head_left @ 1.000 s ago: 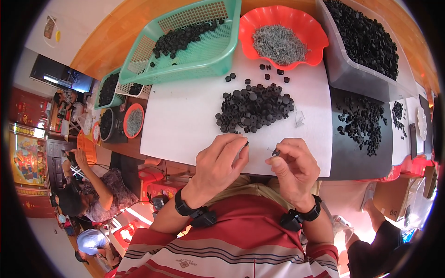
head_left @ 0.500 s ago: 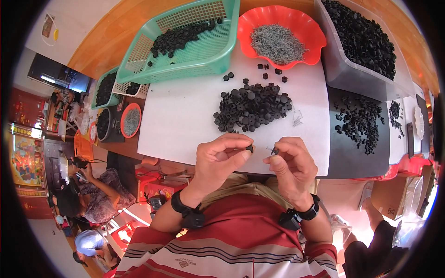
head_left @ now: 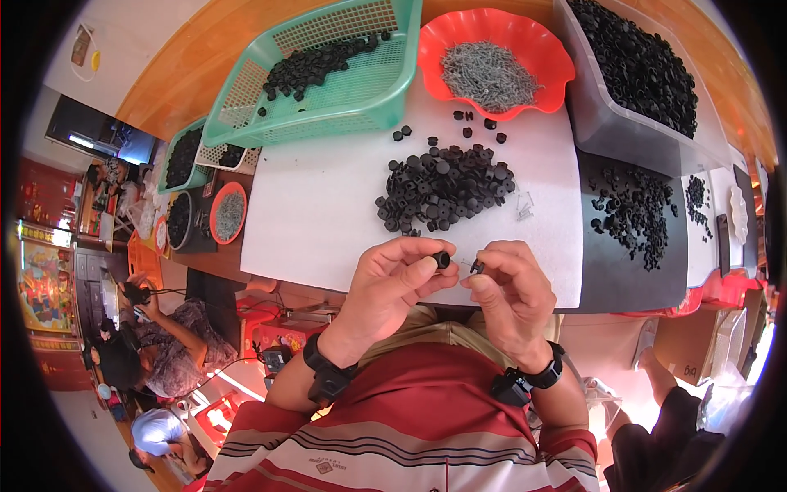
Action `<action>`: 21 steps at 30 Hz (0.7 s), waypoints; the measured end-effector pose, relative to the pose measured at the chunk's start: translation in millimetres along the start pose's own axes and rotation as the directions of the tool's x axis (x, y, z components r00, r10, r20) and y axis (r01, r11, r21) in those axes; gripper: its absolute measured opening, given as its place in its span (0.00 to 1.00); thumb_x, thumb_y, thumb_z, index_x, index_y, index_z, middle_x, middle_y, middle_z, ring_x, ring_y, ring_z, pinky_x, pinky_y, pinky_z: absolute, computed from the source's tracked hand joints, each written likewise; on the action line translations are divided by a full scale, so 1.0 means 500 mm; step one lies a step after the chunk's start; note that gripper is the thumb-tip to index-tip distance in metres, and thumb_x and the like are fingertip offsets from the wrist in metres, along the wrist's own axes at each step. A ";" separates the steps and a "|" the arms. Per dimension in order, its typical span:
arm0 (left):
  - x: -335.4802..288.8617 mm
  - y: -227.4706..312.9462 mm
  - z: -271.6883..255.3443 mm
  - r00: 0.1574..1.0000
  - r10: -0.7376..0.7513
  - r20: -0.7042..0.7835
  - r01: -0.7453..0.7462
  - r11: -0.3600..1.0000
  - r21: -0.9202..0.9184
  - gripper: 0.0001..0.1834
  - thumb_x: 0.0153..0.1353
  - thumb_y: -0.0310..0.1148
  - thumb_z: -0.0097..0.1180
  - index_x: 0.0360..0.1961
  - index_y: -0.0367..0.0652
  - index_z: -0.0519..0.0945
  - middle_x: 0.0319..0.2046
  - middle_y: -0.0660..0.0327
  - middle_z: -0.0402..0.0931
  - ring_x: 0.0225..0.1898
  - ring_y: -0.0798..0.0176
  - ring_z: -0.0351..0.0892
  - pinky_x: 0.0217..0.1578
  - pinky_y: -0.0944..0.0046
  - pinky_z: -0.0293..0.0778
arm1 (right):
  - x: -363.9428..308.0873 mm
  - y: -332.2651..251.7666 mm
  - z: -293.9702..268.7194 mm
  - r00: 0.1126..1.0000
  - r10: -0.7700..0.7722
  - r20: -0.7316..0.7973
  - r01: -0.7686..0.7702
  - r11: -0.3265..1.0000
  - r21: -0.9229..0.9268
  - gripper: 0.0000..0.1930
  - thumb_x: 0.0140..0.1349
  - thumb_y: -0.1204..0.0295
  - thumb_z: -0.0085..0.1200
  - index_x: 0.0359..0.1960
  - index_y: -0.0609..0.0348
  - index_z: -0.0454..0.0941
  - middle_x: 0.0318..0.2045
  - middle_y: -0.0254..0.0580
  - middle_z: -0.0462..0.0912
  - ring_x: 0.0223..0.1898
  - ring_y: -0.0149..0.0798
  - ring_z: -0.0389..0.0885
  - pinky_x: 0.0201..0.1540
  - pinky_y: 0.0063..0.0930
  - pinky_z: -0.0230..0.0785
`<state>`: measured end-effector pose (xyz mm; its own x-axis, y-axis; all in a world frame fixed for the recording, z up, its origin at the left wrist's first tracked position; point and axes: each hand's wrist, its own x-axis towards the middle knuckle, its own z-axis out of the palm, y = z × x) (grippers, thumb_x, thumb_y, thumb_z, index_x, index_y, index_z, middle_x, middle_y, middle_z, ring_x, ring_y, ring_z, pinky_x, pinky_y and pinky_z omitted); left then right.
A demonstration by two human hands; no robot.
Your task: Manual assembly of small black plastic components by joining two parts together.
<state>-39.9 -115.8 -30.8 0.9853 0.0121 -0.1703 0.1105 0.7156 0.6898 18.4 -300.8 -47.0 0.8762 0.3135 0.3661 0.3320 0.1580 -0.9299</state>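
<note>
My left hand (head_left: 395, 275) pinches a small round black plastic cap (head_left: 442, 260), its hollow side turned toward my right hand. Between thumb and forefinger, my right hand (head_left: 512, 291) grips a small black plastic piece (head_left: 477, 266) with a thin metal screw (head_left: 466, 262) sticking out of it toward the cap. The cap and the screw tip are a short gap apart, over the near edge of the white sheet (head_left: 320, 221). Beyond my hands lies a heap of black plastic caps (head_left: 443, 187), with a few loose screws (head_left: 525, 205) at its right.
A green basket (head_left: 344, 121) of black parts stands at the far left, beside a red scalloped bowl (head_left: 553, 49) of screws. A clear bin (head_left: 611, 135) of black parts stands far right. Small black pieces (head_left: 635, 217) lie on a dark mat. Other people sit to the left.
My left hand has rotated the cap so its hollow end shows. The screw piece in my right hand has shifted slightly left, toward the cap.
</note>
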 end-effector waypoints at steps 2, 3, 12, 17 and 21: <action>0.001 -0.002 -0.002 1.000 -0.005 0.008 0.005 1.000 -0.029 0.13 0.71 0.27 0.59 0.54 0.37 0.80 0.53 0.53 0.82 0.51 0.56 0.86 0.56 0.55 0.83 | 0.001 0.000 0.000 1.000 -0.011 0.004 0.011 1.000 -0.003 0.13 0.64 0.80 0.65 0.49 0.65 0.81 0.44 0.49 0.82 0.31 0.30 0.81 0.35 0.24 0.77; 0.001 -0.003 -0.003 1.000 -0.009 0.014 0.010 0.998 -0.058 0.13 0.71 0.28 0.59 0.54 0.37 0.81 0.52 0.53 0.82 0.51 0.57 0.86 0.56 0.56 0.83 | 0.003 -0.001 0.000 0.999 -0.040 0.024 0.040 0.999 -0.028 0.13 0.63 0.80 0.64 0.49 0.65 0.80 0.44 0.49 0.82 0.31 0.31 0.82 0.35 0.24 0.77; 0.000 -0.004 -0.004 0.998 -0.056 0.006 0.057 0.996 -0.072 0.13 0.72 0.30 0.58 0.55 0.38 0.81 0.50 0.54 0.83 0.49 0.61 0.86 0.54 0.59 0.84 | 0.014 -0.016 0.002 0.987 -0.131 0.097 0.143 0.982 -0.127 0.14 0.62 0.82 0.64 0.50 0.64 0.80 0.43 0.49 0.81 0.31 0.35 0.84 0.34 0.26 0.79; 0.003 -0.008 -0.003 0.998 -0.059 0.016 0.060 0.996 -0.064 0.13 0.72 0.29 0.58 0.55 0.38 0.81 0.50 0.54 0.83 0.48 0.62 0.86 0.54 0.60 0.85 | 0.015 -0.016 0.006 0.986 -0.132 0.098 0.144 0.981 -0.132 0.14 0.63 0.82 0.64 0.50 0.63 0.80 0.42 0.48 0.81 0.30 0.35 0.84 0.33 0.27 0.78; 0.003 -0.010 -0.003 0.998 -0.060 0.013 0.061 0.996 -0.059 0.13 0.72 0.29 0.58 0.54 0.38 0.82 0.48 0.56 0.84 0.47 0.63 0.86 0.54 0.60 0.84 | 0.018 -0.019 0.007 0.983 -0.132 0.128 0.154 0.972 -0.177 0.14 0.63 0.80 0.64 0.50 0.61 0.80 0.42 0.46 0.81 0.30 0.36 0.84 0.32 0.28 0.78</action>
<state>-39.4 -118.2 -35.5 0.9785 -0.0405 -0.2024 0.1627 0.7548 0.6355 22.1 -295.9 -34.9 0.7729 0.4068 0.4870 0.5192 0.0359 -0.8539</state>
